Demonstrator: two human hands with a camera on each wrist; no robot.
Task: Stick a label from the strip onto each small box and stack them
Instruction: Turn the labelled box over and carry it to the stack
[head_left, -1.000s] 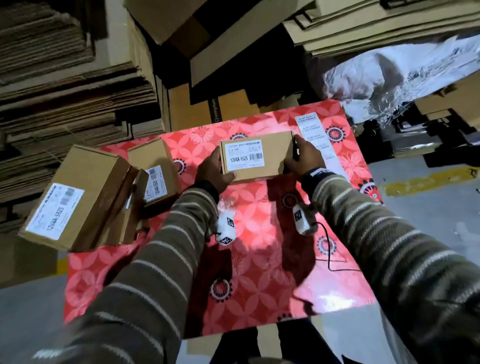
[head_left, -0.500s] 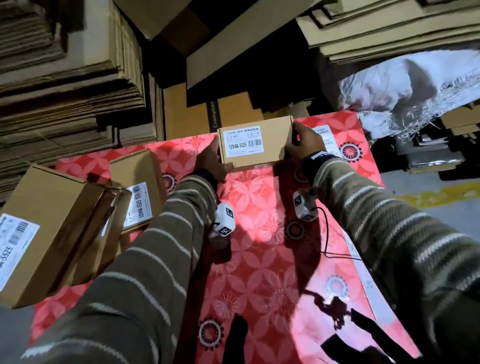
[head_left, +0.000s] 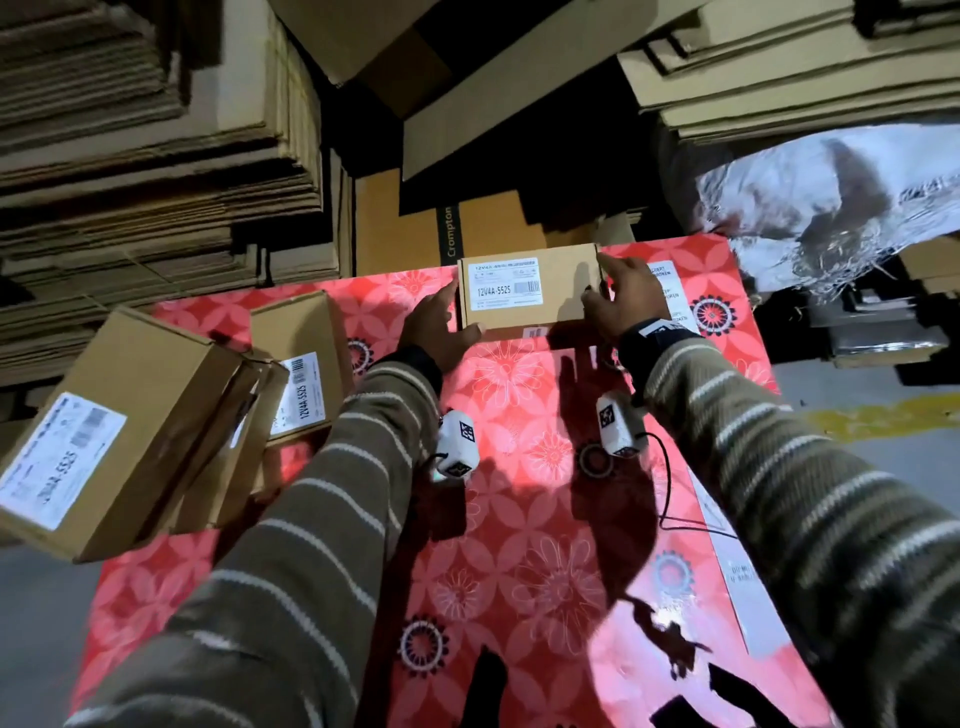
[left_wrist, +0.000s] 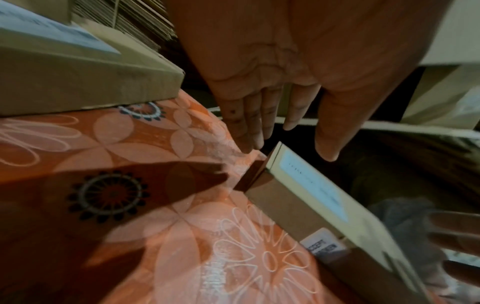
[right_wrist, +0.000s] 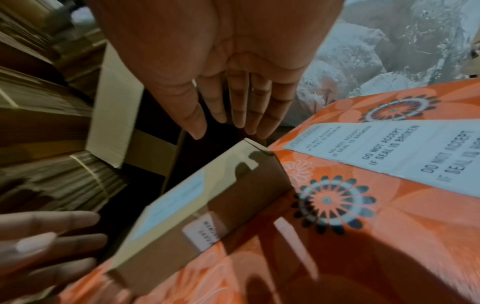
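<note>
A small brown box (head_left: 561, 291) lies flat at the far edge of the red flowered table (head_left: 519, 519), with a white printed label (head_left: 505, 285) on top and a small seal label (head_left: 535, 331) on its near side. My left hand (head_left: 434, 327) is at the box's left end, fingers straight, thumb by the near corner. My right hand (head_left: 621, 296) is at its right end, fingers straight too. In the wrist views both hands (left_wrist: 272, 127) (right_wrist: 228, 123) hover open just off the box (left_wrist: 298, 205) (right_wrist: 233, 197). The white label strip (right_wrist: 389, 148) lies on the table right of the box.
Labelled brown boxes (head_left: 119, 431) (head_left: 306, 358) lie piled at the table's left edge. Stacks of flattened cardboard (head_left: 130, 156) rise behind and to the left. Crumpled plastic sheeting (head_left: 831, 208) sits at the back right. The label strip (head_left: 737, 587) runs along the table's right side.
The box has gone from held between both hands to lying at the table's far edge. Both hands have loosened and straightened their fingers beside it.
</note>
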